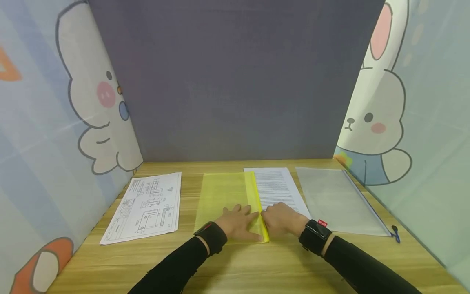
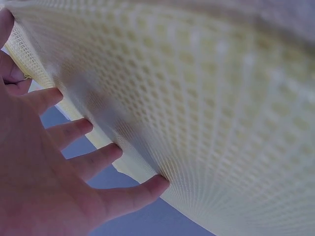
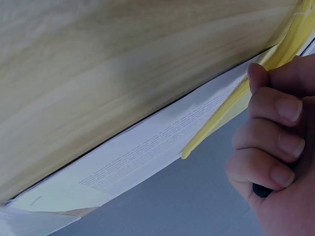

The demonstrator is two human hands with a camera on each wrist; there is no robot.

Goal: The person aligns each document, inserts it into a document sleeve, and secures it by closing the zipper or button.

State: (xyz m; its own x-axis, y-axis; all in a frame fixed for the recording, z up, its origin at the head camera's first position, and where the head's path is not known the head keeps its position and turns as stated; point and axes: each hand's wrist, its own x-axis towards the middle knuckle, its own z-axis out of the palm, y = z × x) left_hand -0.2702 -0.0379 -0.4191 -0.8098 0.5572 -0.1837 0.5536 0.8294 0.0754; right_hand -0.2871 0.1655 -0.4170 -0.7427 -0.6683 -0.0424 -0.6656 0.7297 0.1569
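A yellow mesh zipper pouch (image 1: 222, 190) lies in the middle of the table, its brighter yellow border on the right side. My left hand (image 1: 238, 222) rests flat on the near part of the pouch, fingers spread. In the left wrist view those fingertips (image 2: 156, 183) touch the mesh. My right hand (image 1: 280, 218) pinches the pouch's right border near its lower end. In the right wrist view, thumb and forefinger meet at the yellow border (image 3: 211, 125), and the other fingers are curled. Whether a zipper pull sits between them is hidden.
A printed text sheet (image 1: 275, 185) lies partly under the pouch's right side. Farther right is a whitish pouch (image 1: 338, 200) with a dark blue zipper and pull. Sheets with technical drawings (image 1: 147, 208) lie at left. A grey panel (image 1: 235, 81) stands behind the table.
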